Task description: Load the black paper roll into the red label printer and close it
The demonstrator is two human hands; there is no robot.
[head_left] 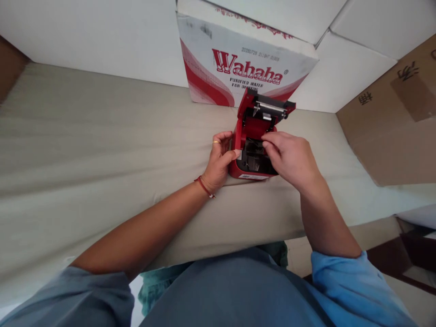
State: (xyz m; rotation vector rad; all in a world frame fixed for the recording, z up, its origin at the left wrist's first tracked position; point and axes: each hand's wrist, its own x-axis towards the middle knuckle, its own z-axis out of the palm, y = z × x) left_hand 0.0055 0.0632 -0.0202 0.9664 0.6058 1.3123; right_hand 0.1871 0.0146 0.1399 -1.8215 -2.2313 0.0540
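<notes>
A small red printer [248,131] sits on the beige cloth-covered table [102,150], its lid tipped up and back, showing a dark inner bay. My left hand [220,161] grips the printer's left side, thumb on the front corner. A ring is on one finger and a red thread is on the wrist. My right hand [289,156] reaches over the open bay from the right, fingertips pinched together just inside it. What they pinch, if anything, is too small to make out.
A white and red Wahaha water carton [238,59] stands right behind the printer against the white wall. A brown cardboard box [391,118] lies at the right. The table's near edge runs just in front of my body.
</notes>
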